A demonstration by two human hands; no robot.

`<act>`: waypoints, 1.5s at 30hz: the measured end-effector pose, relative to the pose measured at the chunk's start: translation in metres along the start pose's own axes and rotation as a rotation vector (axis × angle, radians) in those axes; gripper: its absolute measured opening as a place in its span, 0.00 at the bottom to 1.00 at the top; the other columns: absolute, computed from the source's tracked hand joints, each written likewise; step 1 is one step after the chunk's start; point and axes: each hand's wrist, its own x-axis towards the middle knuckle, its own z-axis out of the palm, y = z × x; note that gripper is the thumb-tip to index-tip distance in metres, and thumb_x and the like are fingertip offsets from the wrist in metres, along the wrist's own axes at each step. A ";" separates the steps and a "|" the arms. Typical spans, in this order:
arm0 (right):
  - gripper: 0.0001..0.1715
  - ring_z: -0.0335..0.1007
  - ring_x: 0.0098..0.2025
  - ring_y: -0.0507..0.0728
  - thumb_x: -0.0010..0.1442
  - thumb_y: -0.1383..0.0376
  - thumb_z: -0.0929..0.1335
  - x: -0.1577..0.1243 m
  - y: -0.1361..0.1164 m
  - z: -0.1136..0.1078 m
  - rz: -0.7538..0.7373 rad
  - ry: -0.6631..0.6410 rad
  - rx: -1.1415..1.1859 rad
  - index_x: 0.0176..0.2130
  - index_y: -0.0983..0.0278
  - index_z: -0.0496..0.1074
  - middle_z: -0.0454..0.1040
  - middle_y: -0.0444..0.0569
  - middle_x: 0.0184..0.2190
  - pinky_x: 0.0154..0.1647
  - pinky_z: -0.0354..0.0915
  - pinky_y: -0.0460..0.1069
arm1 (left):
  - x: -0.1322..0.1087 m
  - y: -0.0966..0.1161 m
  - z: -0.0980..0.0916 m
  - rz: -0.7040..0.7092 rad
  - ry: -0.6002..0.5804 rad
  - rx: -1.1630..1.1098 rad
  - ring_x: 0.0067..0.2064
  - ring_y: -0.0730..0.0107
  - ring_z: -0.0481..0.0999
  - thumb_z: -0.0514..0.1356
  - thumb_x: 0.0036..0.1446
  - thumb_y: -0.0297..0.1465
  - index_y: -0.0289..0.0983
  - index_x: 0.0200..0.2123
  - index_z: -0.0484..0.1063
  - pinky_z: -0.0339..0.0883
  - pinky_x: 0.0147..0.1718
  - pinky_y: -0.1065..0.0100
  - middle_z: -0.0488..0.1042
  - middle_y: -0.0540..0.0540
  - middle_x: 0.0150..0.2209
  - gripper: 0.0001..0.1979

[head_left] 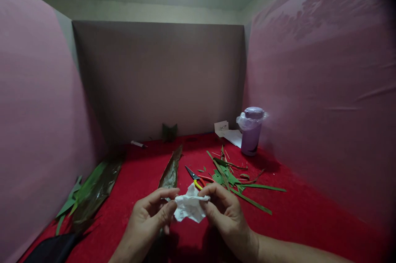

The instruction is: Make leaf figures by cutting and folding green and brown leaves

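My left hand [151, 213] and my right hand [224, 209] both pinch a crumpled white tissue [189, 207] between them, just above the red table cloth [309, 213]. Fingers of both hands are closed on the tissue's edges. Right behind the tissue lie small scissors [194, 176] with red and yellow handles, blades pointing away to the left. A long dark green leaf [170, 172] lies on the cloth beyond my left hand.
Cut green leaf strips [238, 182] are scattered right of the scissors. A purple cup lined with a plastic bag [251, 131] stands at the back right beside white paper [230, 134]. More leaves [93, 193] lie at the left. Pink walls enclose both sides.
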 end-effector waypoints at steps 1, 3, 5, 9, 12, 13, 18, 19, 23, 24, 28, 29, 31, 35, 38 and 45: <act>0.07 0.60 0.26 0.50 0.58 0.63 0.66 0.000 -0.001 0.000 0.000 -0.005 0.003 0.32 0.65 0.67 0.65 0.43 0.25 0.27 0.58 0.44 | 0.000 0.000 0.000 -0.005 0.001 -0.002 0.19 0.76 0.67 0.67 0.42 0.37 0.38 0.36 0.77 0.61 0.18 0.74 0.74 0.49 0.20 0.16; 0.07 0.61 0.27 0.50 0.58 0.62 0.66 -0.002 0.000 0.000 -0.003 -0.026 -0.018 0.32 0.65 0.68 0.66 0.44 0.26 0.27 0.58 0.44 | 0.000 -0.002 0.002 -0.032 -0.016 -0.010 0.20 0.76 0.67 0.68 0.39 0.36 0.37 0.34 0.77 0.61 0.18 0.74 0.76 0.48 0.22 0.16; 0.07 0.62 0.28 0.51 0.58 0.62 0.66 -0.004 0.001 0.001 -0.011 -0.039 -0.053 0.33 0.65 0.69 0.67 0.45 0.27 0.28 0.59 0.44 | 0.000 -0.002 0.003 -0.053 -0.029 -0.004 0.20 0.76 0.67 0.68 0.38 0.35 0.35 0.28 0.77 0.60 0.19 0.75 0.75 0.48 0.21 0.12; 0.09 0.59 0.24 0.49 0.60 0.60 0.65 -0.004 0.001 0.002 -0.009 -0.026 -0.027 0.37 0.64 0.68 0.65 0.44 0.25 0.24 0.57 0.44 | -0.002 0.005 0.002 -0.034 0.055 0.030 0.18 0.77 0.65 0.69 0.37 0.36 0.35 0.20 0.75 0.57 0.18 0.75 0.71 0.50 0.15 0.11; 0.13 0.58 0.22 0.50 0.63 0.58 0.60 0.010 -0.006 -0.008 -0.072 0.071 -0.059 0.40 0.64 0.65 0.65 0.43 0.24 0.22 0.57 0.45 | 0.001 0.017 -0.010 0.067 0.256 0.026 0.20 0.75 0.66 0.68 0.36 0.38 0.36 0.23 0.76 0.59 0.20 0.75 0.72 0.51 0.17 0.12; 0.13 0.59 0.23 0.50 0.64 0.58 0.59 0.017 -0.009 -0.013 -0.110 0.118 -0.149 0.40 0.64 0.65 0.65 0.43 0.24 0.22 0.57 0.45 | 0.002 0.021 -0.016 0.098 0.336 0.036 0.22 0.74 0.67 0.68 0.35 0.39 0.36 0.25 0.76 0.60 0.21 0.74 0.73 0.51 0.19 0.14; 0.10 0.66 0.33 0.53 0.63 0.66 0.59 0.044 -0.012 -0.038 -0.113 -0.044 -1.055 0.35 0.64 0.68 0.70 0.48 0.31 0.34 0.60 0.47 | 0.013 0.032 -0.056 0.124 0.647 0.578 0.25 0.67 0.68 0.58 0.48 0.42 0.38 0.35 0.74 0.61 0.25 0.68 0.71 0.51 0.20 0.15; 0.08 0.67 0.34 0.54 0.61 0.66 0.62 0.045 -0.009 -0.039 -0.084 -0.098 -1.136 0.33 0.64 0.69 0.71 0.49 0.32 0.35 0.60 0.47 | 0.015 0.033 -0.062 0.064 0.665 0.746 0.24 0.64 0.69 0.55 0.52 0.42 0.38 0.36 0.74 0.60 0.24 0.66 0.71 0.49 0.20 0.16; 0.04 0.68 0.34 0.60 0.53 0.67 0.66 0.037 0.002 -0.030 0.014 -0.201 -1.313 0.32 0.66 0.69 0.73 0.54 0.31 0.32 0.58 0.50 | 0.017 0.030 -0.068 -0.007 0.473 1.321 0.37 0.48 0.72 0.47 0.57 0.36 0.34 0.38 0.75 0.61 0.32 0.58 0.76 0.35 0.37 0.19; 0.04 0.69 0.34 0.60 0.53 0.68 0.65 0.036 0.004 -0.028 0.033 -0.212 -1.347 0.33 0.66 0.69 0.73 0.55 0.31 0.32 0.58 0.50 | 0.017 0.028 -0.066 0.019 0.438 1.398 0.40 0.46 0.71 0.46 0.57 0.37 0.32 0.39 0.75 0.61 0.34 0.56 0.75 0.33 0.40 0.21; 0.09 0.71 0.32 0.60 0.50 0.70 0.65 0.045 -0.001 -0.026 0.085 -0.233 -1.403 0.36 0.66 0.68 0.75 0.53 0.29 0.30 0.56 0.49 | 0.017 0.023 -0.057 0.121 0.389 1.481 0.43 0.45 0.69 0.45 0.58 0.39 0.32 0.41 0.74 0.62 0.37 0.55 0.73 0.33 0.43 0.22; 0.10 0.71 0.32 0.60 0.49 0.69 0.66 0.049 -0.005 -0.029 0.090 -0.230 -1.399 0.36 0.66 0.68 0.75 0.52 0.28 0.30 0.56 0.49 | 0.017 0.022 -0.055 0.128 0.389 1.483 0.43 0.46 0.69 0.46 0.58 0.38 0.32 0.41 0.74 0.62 0.37 0.55 0.73 0.34 0.43 0.21; 0.12 0.70 0.32 0.59 0.49 0.67 0.67 0.058 -0.015 -0.039 0.095 -0.204 -1.372 0.37 0.65 0.69 0.75 0.50 0.29 0.28 0.55 0.47 | 0.017 0.020 -0.052 0.151 0.381 1.473 0.43 0.47 0.69 0.47 0.57 0.37 0.33 0.41 0.73 0.61 0.37 0.55 0.74 0.36 0.43 0.20; 0.11 0.68 0.31 0.54 0.53 0.70 0.64 0.058 -0.043 -0.060 0.082 -0.119 -1.280 0.39 0.64 0.69 0.74 0.48 0.31 0.26 0.55 0.45 | 0.015 0.019 -0.048 0.209 0.371 1.401 0.44 0.48 0.69 0.48 0.57 0.35 0.33 0.40 0.74 0.60 0.39 0.55 0.74 0.35 0.42 0.18; 0.07 0.65 0.25 0.51 0.53 0.69 0.65 0.032 -0.062 -0.062 0.069 -0.166 -1.211 0.35 0.64 0.71 0.72 0.45 0.25 0.22 0.53 0.44 | 0.014 0.020 -0.043 0.188 0.400 1.323 0.44 0.49 0.69 0.50 0.55 0.35 0.36 0.36 0.74 0.60 0.39 0.56 0.76 0.38 0.37 0.15; 0.09 0.62 0.23 0.50 0.52 0.73 0.65 -0.037 -0.060 -0.055 -0.083 -0.498 -1.193 0.31 0.63 0.74 0.72 0.46 0.26 0.22 0.53 0.45 | 0.010 0.017 -0.035 0.199 0.359 1.218 0.37 0.56 0.73 0.50 0.55 0.39 0.41 0.30 0.76 0.61 0.34 0.62 0.77 0.44 0.31 0.16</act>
